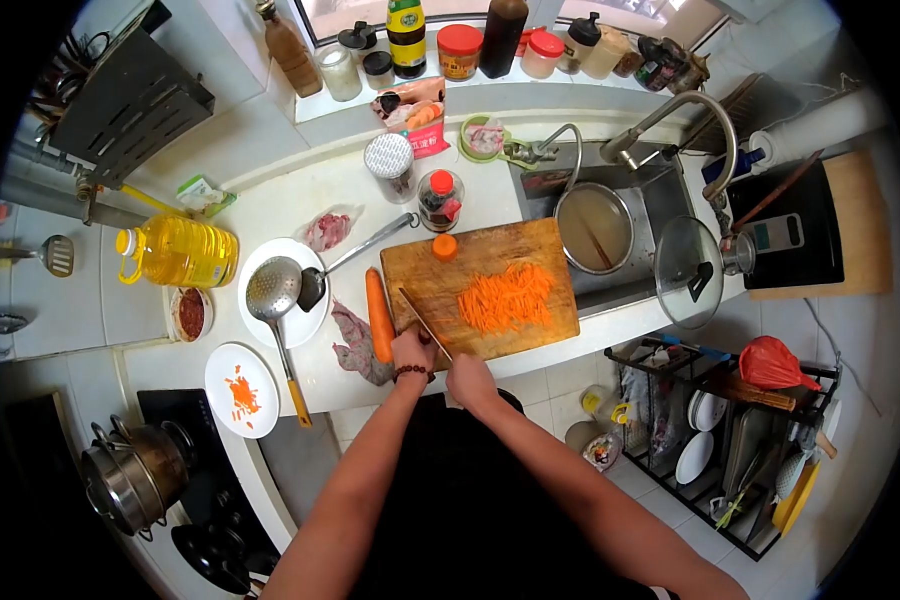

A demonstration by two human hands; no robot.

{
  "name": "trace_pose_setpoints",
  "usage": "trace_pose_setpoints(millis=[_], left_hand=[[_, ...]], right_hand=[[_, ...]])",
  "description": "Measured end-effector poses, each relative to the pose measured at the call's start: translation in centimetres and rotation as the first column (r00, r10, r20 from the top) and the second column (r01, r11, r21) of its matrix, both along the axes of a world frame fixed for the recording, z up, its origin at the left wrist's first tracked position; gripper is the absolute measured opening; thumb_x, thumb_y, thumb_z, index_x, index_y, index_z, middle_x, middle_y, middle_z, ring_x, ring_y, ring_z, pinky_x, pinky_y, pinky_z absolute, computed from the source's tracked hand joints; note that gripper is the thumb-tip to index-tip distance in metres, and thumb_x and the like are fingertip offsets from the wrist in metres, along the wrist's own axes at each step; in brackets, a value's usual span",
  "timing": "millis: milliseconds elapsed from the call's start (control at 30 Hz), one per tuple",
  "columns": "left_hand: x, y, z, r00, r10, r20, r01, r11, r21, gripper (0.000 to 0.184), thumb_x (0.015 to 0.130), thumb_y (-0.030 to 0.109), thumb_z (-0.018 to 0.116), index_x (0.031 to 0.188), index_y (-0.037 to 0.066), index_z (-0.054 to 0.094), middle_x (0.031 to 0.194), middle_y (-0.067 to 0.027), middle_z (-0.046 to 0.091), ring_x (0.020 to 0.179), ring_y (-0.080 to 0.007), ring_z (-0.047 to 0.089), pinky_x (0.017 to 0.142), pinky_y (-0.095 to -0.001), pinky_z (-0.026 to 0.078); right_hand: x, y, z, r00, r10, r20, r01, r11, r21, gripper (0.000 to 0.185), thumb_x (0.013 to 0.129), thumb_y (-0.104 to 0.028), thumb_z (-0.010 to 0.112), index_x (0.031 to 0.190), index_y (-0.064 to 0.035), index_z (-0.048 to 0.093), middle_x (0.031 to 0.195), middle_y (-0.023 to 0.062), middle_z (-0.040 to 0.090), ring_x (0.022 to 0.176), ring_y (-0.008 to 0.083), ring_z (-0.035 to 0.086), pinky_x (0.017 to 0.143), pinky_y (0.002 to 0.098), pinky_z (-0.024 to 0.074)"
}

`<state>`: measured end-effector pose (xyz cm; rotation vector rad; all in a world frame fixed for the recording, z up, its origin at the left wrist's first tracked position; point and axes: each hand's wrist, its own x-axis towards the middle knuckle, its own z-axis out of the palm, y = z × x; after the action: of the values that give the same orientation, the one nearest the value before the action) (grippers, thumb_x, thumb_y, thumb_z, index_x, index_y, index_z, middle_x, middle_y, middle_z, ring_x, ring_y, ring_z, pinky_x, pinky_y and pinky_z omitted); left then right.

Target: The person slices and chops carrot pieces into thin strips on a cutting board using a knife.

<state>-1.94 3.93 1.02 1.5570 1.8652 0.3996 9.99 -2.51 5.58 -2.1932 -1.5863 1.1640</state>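
In the head view my right hand (471, 379) is wrapped round the handle of a knife (426, 323), whose blade slants up and left over the wooden cutting board (530, 348). My left hand (413, 352), with a beaded bracelet at the wrist, is closed at the board's lower left edge, close to the blade; what its fingers hold, if anything, is hidden. Just left of it lies a whole carrot (379, 315) along the board's edge. Shredded carrot (505, 298) is heaped on the right half of the board, with a short orange carrot piece (444, 247) near the top edge.
A crumpled cloth (356, 343) lies left of the carrot. Further left are a plate (310, 327) bearing a skimmer (273, 285) and a plate (260, 370) with carrot bits. A sink (610, 290) holding a pot (592, 228) is right; a sauce bottle (440, 203) stands behind the board.
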Motion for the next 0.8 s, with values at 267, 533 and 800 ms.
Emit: trace_pose_setpoints(millis=[267, 533, 800], left_hand=[[-0.1, -0.2, -0.8, 0.997, 0.027, 0.076, -0.028, 1.0, 0.013, 0.02, 0.074, 0.016, 0.08, 0.08, 0.001, 0.068, 0.076, -0.0198, 0.069, 0.076, -0.0389, 0.069, 0.07, -0.0437, 0.055], [-0.5, -0.2, -1.3, 0.997, 0.016, 0.075, -0.019, 0.999, 0.048, 0.02, 0.073, 0.015, 0.08, 0.076, 0.001, 0.066, 0.074, -0.0181, 0.069, 0.073, -0.0385, 0.068, 0.069, -0.043, 0.055], [-0.6, 0.0, -1.4, 0.995, 0.036, 0.092, -0.033, 0.999, -0.038, 0.022, 0.074, 0.014, 0.08, 0.076, -0.002, 0.065, 0.074, -0.02, 0.068, 0.072, -0.0378, 0.069, 0.069, -0.0421, 0.055]], right_hand=[[0.1, -1.0, 0.1, 1.0, 0.004, -0.031, -0.003, 0.999, 0.051, 0.018, 0.085, -0.004, 0.055, 0.086, 0.0097, 0.066, 0.076, 0.0344, 0.064, 0.075, 0.052, 0.065, 0.072, 0.0584, 0.0542], [-0.1, 0.5, -1.3, 0.997, 0.069, -0.04, -0.067, 0.997, 0.047, 0.019, 0.086, -0.006, 0.055, 0.086, 0.0086, 0.067, 0.078, 0.0343, 0.064, 0.076, 0.0519, 0.064, 0.073, 0.0587, 0.0532], [-0.4, -0.2, -0.8, 0.999, 0.038, -0.015, -0.038, 0.998, 0.04, 0.02, 0.088, -0.007, 0.055, 0.092, 0.0092, 0.066, 0.076, 0.0339, 0.064, 0.076, 0.0519, 0.064, 0.074, 0.0598, 0.0522]])
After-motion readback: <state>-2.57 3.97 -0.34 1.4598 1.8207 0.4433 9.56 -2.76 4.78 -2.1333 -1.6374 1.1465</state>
